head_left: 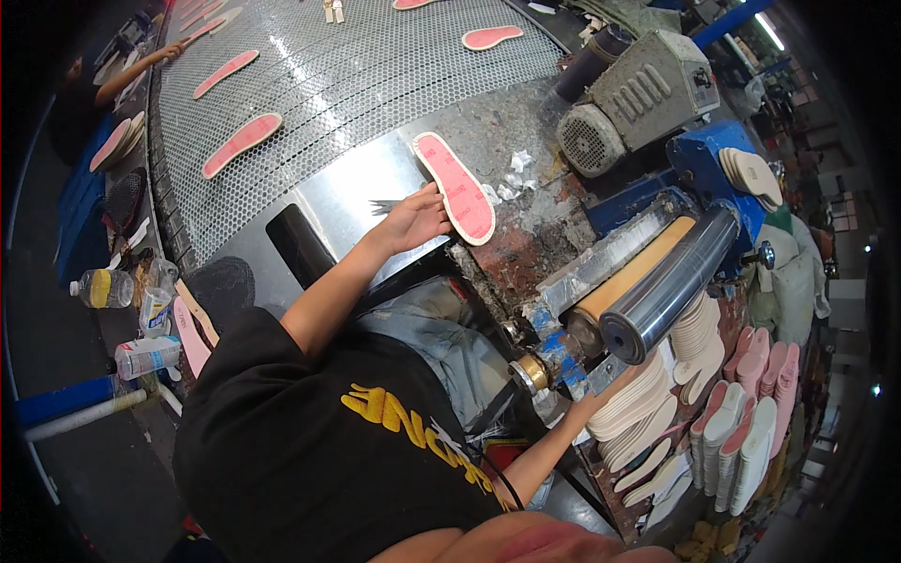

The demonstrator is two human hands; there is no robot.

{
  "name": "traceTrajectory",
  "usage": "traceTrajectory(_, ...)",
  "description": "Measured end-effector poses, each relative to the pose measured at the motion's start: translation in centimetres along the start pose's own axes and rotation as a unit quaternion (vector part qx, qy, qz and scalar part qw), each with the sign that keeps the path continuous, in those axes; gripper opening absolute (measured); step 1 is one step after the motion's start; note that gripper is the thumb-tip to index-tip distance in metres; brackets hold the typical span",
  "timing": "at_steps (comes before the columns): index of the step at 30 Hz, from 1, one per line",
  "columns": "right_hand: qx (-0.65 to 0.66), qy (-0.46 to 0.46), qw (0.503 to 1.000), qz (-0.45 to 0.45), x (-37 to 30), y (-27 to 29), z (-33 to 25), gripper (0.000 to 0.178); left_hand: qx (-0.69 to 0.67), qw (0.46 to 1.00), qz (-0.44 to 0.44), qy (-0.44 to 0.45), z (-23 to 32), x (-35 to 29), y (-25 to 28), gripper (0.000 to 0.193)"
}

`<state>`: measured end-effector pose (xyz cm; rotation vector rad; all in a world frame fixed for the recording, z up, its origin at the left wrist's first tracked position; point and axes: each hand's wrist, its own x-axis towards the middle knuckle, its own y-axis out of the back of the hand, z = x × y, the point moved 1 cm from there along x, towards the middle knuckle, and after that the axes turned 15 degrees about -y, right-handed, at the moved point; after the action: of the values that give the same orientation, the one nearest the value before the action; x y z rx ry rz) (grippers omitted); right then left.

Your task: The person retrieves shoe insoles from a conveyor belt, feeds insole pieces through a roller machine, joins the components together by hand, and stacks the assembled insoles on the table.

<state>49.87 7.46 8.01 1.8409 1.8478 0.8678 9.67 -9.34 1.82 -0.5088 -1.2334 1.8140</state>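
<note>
My left hand (419,221) grips the edge of a pink shoe insole (457,183) with a cream border. Its fingers are partly under the insole, over the metal plate at the mesh belt's near end. My right hand (608,387) reaches below the steel roller (657,296) of a roller machine, beside a stack of cream insoles (638,408). The roller and its bracket hide most of the right hand's fingers, so I cannot see whether they hold anything. A tan roller (631,269) lies along the steel one.
Pink insoles (242,145) lie spread on the mesh conveyor belt (319,84). A grey motor (591,139) stands beyond the rollers. Pink and white insole stacks (746,441) stand at right. Plastic bottles (148,357) sit at left. Another person's hand (172,51) is at the belt's far left.
</note>
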Motion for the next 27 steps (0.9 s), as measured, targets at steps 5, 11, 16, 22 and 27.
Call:
traceTrajectory(5, 0.002, 0.096, 0.995, 0.036, -1.0, 0.2, -3.4, 0.047, -0.007, 1.0, -0.006, 0.0, -0.1, 0.0, 0.2, 0.048)
traceTrajectory(11, 0.017, 0.026, 0.999, 0.011, -1.2, 0.3, -5.4, 0.046, -0.02, 1.0, 0.001, -0.003, -0.2, -0.1, 0.5, 0.045)
traceTrajectory(16, -0.004, 0.032, 0.999, 0.026, 0.1, -0.4, 1.3, 0.046, -0.03, 1.0, 0.008, 0.005, -0.2, 0.0, 0.0, 0.045)
traceTrajectory(22, 0.003, 0.022, 0.999, 0.026, 0.4, -0.8, 3.1, 0.047, -0.019, 1.0, 0.008, 0.002, -0.1, 0.0, -0.2, 0.046)
traceTrajectory(27, 0.056, 0.001, 0.998, 0.008, 0.1, -0.5, 2.2, 0.047, -0.031, 0.999, 0.009, 0.0, -0.1, -0.1, -0.1, 0.045)
